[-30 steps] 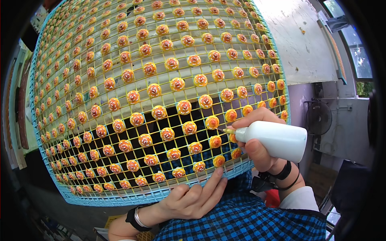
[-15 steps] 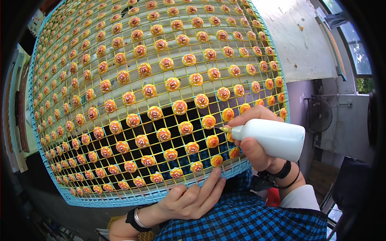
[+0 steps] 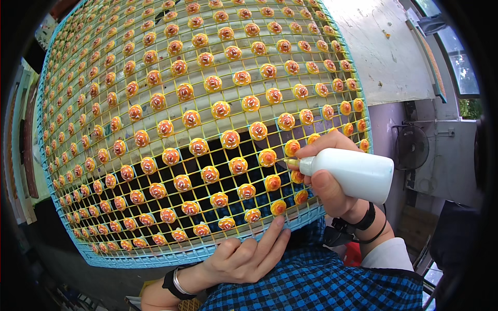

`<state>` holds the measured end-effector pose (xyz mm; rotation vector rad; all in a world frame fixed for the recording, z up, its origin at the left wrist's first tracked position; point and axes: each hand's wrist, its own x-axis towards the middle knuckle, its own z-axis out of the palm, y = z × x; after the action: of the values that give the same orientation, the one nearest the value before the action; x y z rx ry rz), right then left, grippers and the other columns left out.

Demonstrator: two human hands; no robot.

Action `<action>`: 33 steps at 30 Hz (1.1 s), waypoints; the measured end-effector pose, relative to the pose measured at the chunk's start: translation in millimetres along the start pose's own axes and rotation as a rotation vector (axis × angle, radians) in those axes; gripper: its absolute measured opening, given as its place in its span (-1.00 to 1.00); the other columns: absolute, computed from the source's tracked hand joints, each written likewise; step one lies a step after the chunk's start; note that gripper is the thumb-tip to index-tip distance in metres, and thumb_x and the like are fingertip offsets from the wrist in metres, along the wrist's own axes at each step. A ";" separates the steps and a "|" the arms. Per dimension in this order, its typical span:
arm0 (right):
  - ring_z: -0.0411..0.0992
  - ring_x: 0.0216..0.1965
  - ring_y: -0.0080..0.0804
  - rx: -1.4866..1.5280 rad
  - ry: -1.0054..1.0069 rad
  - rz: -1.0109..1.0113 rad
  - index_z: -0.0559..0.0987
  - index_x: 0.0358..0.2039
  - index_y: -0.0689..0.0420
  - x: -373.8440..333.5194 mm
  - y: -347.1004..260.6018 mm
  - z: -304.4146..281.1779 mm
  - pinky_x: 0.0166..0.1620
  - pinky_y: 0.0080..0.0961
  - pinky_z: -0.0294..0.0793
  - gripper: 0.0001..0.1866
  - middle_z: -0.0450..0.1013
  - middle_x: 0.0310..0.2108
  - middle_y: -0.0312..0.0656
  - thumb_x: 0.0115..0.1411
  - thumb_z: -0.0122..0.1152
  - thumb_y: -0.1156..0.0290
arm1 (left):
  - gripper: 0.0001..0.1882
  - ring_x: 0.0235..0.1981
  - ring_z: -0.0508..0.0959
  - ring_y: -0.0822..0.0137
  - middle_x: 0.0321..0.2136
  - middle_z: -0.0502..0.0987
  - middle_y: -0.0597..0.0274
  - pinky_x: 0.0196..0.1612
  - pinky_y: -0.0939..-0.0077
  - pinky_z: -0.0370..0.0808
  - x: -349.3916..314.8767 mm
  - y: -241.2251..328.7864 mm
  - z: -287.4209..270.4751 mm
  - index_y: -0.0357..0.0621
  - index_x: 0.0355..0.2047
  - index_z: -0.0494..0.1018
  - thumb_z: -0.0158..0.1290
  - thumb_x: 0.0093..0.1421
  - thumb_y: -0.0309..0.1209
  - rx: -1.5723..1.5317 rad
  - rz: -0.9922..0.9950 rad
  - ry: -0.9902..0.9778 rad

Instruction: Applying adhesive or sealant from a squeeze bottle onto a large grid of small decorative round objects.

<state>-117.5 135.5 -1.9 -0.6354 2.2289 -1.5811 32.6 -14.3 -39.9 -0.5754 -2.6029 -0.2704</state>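
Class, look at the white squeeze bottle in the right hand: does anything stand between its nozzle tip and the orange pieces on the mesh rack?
Nothing visible does. The white squeeze bottle in the right hand points its nozzle tip at open mesh, orange pieces close by on the rack.

White wall, window, wall fan

White scuffed board, round fan, window, blue checked shirt
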 end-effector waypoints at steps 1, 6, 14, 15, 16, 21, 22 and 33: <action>0.45 -0.51 -0.50 -0.004 -0.002 -0.007 0.54 -0.34 0.21 0.0 0.1 0.0 -0.45 -0.61 0.41 -0.80 0.46 -0.49 -0.23 0.07 0.24 0.37 | -0.79 -0.50 0.10 0.58 -0.13 0.56 0.52 -0.46 0.73 0.05 -0.2 -0.2 -0.2 0.24 -0.26 0.58 0.00 0.13 -0.31 -0.001 0.002 -0.003; 0.45 -0.50 -0.47 0.003 -0.004 -0.032 0.54 -0.34 0.23 0.9 0.5 0.4 -0.44 -0.59 0.42 -0.80 0.46 -0.47 -0.20 0.08 0.24 0.38 | -0.79 -0.50 0.10 0.58 -0.13 0.57 0.52 -0.46 0.73 0.05 0.2 -0.3 -0.4 0.24 -0.26 0.58 0.01 0.13 -0.31 -0.001 0.002 -0.006; 0.46 -0.48 -0.43 0.054 0.032 -0.057 0.55 -0.35 0.26 2.4 3.5 2.7 -0.42 -0.58 0.43 -0.81 0.47 -0.46 -0.15 0.07 0.25 0.40 | -0.81 -0.51 0.10 0.59 -0.14 0.57 0.53 -0.46 0.73 0.04 -0.3 0.4 1.3 0.24 -0.27 0.58 0.01 0.14 -0.29 -0.004 -0.006 0.006; 0.46 -0.48 -0.42 0.056 0.033 -0.052 0.55 -0.36 0.26 2.2 3.3 2.6 -0.42 -0.58 0.43 -0.80 0.47 -0.45 -0.15 0.07 0.26 0.40 | -0.81 -0.51 0.10 0.59 -0.14 0.57 0.53 -0.46 0.73 0.04 -0.4 0.5 1.8 0.24 -0.27 0.58 0.01 0.14 -0.29 -0.005 -0.007 0.007; 0.46 -0.48 -0.42 0.060 0.032 -0.047 0.55 -0.36 0.26 2.3 3.3 2.9 -0.42 -0.58 0.43 -0.80 0.47 -0.45 -0.14 0.07 0.26 0.39 | -0.81 -0.51 0.10 0.59 -0.14 0.57 0.53 -0.46 0.73 0.04 -0.8 1.0 1.7 0.24 -0.27 0.58 0.01 0.14 -0.29 -0.004 -0.010 0.007; 0.45 -0.41 -0.57 0.020 -0.040 0.056 0.41 -0.22 0.29 0.9 0.2 0.2 -0.24 -0.57 0.51 -0.47 0.39 -0.38 -0.19 0.12 0.16 0.00 | -0.81 -0.51 0.10 0.59 -0.13 0.57 0.53 -0.46 0.74 0.04 -0.6 0.4 0.9 0.24 -0.26 0.58 0.01 0.14 -0.29 0.000 -0.003 0.001; 0.45 -0.40 -0.60 0.010 -0.058 0.079 0.39 -0.19 0.30 1.1 -1.5 -0.2 -0.21 -0.58 0.52 -0.40 0.38 -0.37 -0.20 0.12 0.14 -0.07 | -0.81 -0.51 0.10 0.59 -0.13 0.56 0.53 -0.47 0.74 0.04 -0.4 0.0 0.3 0.24 -0.26 0.58 0.01 0.14 -0.29 0.003 0.000 0.001; 0.49 -0.49 -0.42 -0.008 -0.002 -0.088 0.56 -0.32 0.27 6.0 0.6 8.0 -0.45 -0.59 0.46 -0.71 0.49 -0.44 -0.14 0.04 0.34 0.32 | -0.80 -0.51 0.10 0.59 -0.12 0.56 0.53 -0.47 0.74 0.04 -1.1 -0.2 0.9 0.25 -0.25 0.58 0.00 0.14 -0.30 0.010 0.006 -0.003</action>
<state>-118.6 126.1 -5.2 -0.7471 2.2350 -1.6131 33.1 -14.6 -41.2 -0.5804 -2.6039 -0.2550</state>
